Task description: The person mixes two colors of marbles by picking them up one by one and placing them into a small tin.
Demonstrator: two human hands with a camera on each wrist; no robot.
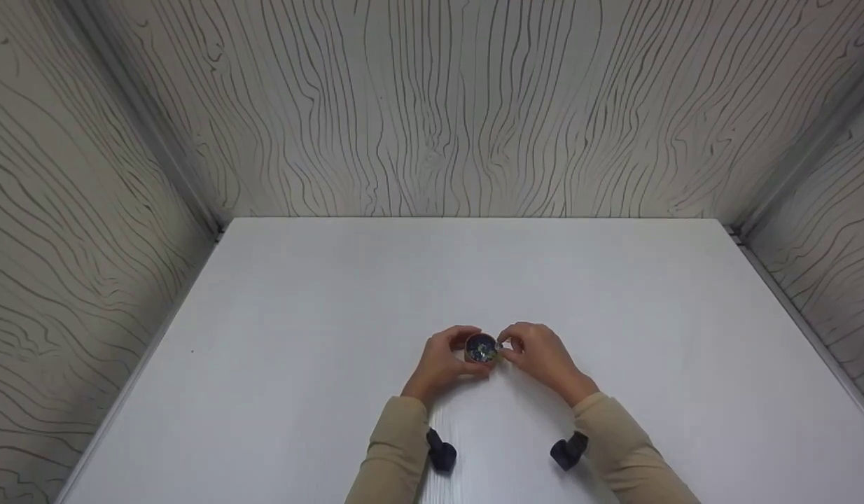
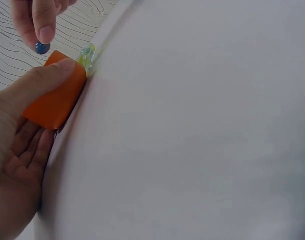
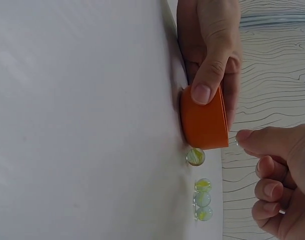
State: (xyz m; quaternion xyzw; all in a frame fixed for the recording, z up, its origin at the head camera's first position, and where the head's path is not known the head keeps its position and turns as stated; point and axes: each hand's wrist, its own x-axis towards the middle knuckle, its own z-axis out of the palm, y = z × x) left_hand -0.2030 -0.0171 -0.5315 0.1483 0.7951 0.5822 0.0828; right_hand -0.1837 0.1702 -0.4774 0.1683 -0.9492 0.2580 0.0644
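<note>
My left hand (image 1: 442, 360) grips a small orange cup (image 3: 205, 120) by its side, the thumb lying along the outer wall. In the head view, several glass marbles (image 1: 482, 350) show inside the cup's dark interior. Close to the rim, my right hand (image 1: 540, 353) pinches a blue marble (image 2: 42, 48) between thumb and finger. The right wrist view shows only a sliver of that marble past the thumb. Clear marbles with yellow-green swirls lie on the table beside the cup: one close to its wall (image 3: 195, 156), several others (image 3: 203, 199) in a row farther off.
The white table (image 1: 299, 294) carries the cup and the loose marbles. Wood-grain patterned panels (image 1: 439, 105) rise behind it and at both sides. Black devices (image 1: 442, 455) are worn at both wrists, over beige sleeves (image 1: 397, 441).
</note>
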